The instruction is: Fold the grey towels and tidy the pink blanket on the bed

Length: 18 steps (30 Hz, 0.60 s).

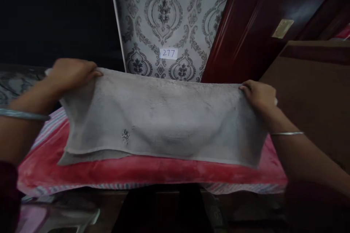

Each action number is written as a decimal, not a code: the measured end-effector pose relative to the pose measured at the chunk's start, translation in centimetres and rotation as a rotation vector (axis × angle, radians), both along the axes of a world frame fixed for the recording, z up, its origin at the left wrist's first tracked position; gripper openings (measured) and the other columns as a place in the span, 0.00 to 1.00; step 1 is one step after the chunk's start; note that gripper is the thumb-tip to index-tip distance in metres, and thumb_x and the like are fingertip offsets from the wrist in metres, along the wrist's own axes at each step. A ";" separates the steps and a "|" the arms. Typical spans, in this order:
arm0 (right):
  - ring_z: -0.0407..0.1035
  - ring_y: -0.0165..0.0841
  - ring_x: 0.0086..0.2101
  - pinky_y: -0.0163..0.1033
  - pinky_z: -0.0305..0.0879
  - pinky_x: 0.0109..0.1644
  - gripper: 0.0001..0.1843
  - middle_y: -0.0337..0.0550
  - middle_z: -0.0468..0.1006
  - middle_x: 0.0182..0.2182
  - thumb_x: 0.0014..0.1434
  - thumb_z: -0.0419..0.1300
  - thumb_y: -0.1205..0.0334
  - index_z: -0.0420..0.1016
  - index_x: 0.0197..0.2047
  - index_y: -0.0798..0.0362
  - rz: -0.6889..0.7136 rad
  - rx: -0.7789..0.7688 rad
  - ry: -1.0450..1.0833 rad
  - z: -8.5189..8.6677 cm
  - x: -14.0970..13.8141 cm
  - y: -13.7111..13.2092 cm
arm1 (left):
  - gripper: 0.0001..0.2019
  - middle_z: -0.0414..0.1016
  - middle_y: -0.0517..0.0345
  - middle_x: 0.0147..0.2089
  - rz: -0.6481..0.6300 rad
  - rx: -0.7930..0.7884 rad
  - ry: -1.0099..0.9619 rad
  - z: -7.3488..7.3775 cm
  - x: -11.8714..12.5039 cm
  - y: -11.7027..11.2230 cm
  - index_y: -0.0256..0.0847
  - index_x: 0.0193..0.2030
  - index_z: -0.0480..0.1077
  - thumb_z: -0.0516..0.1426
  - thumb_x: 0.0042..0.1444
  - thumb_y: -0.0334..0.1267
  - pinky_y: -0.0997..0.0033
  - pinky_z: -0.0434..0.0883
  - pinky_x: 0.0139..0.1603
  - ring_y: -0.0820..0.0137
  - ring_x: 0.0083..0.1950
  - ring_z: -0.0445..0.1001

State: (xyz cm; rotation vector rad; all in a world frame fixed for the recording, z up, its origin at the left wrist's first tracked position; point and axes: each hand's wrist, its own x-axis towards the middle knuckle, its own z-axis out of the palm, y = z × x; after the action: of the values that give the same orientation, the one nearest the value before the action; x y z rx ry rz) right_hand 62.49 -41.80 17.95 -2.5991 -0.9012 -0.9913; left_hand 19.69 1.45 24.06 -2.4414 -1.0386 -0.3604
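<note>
A grey-white cloth [169,116] is stretched wide between my two hands, its upper edge nearly straight. My left hand [72,72] is closed on its upper left corner. At the upper right corner, my right hand [258,94] pinches the fabric. The cloth looks like a towel, folded over, with a second layer showing at the lower left. A small dark mark shows on its lower left part. It hangs in front of and over a red blanket [164,171] with a striped border; whether its lower edge touches the blanket I cannot tell.
Behind the cloth stands a patterned wallpapered wall [164,14] with a paper label [168,53] reading 277. A dark glossy panel [54,18] is at the left, a dark red door [246,25] at the right, beside a brown box-like surface [314,98]. A plastic stool [65,218] sits lower left.
</note>
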 end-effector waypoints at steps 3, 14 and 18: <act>0.71 0.38 0.40 0.41 0.58 0.40 0.16 0.53 0.81 0.44 0.66 0.54 0.63 0.80 0.51 0.55 0.019 -0.042 0.001 -2.6 2.6 3.8 | 0.24 0.72 0.42 0.55 -0.104 -0.026 -0.043 -2.9 3.5 1.0 0.17 0.50 0.67 0.39 0.72 0.39 0.49 0.62 0.59 0.49 0.64 0.65; 0.77 0.47 0.43 0.47 0.71 0.44 0.22 0.58 0.83 0.42 0.61 0.51 0.57 0.82 0.48 0.56 -0.064 -0.042 0.417 -19.7 4.7 -2.1 | 0.21 0.75 0.36 0.57 0.055 -0.467 -0.042 -18.6 -1.0 4.8 0.26 0.55 0.70 0.53 0.64 0.41 0.63 0.67 0.57 0.56 0.57 0.73; 0.79 0.50 0.36 0.49 0.73 0.38 0.21 0.54 0.84 0.34 0.57 0.51 0.49 0.84 0.37 0.49 -0.122 0.043 0.555 -23.0 3.6 -7.7 | 0.20 0.80 0.42 0.47 0.205 -0.631 -0.224 -21.2 -6.1 3.8 0.30 0.48 0.74 0.50 0.63 0.45 0.70 0.70 0.44 0.61 0.45 0.78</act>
State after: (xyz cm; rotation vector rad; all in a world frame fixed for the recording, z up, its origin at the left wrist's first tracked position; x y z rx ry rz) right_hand 66.10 -49.46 -5.03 -2.6928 -0.5743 -0.2663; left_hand 13.55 5.24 2.82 -2.8367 -1.6948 -0.2683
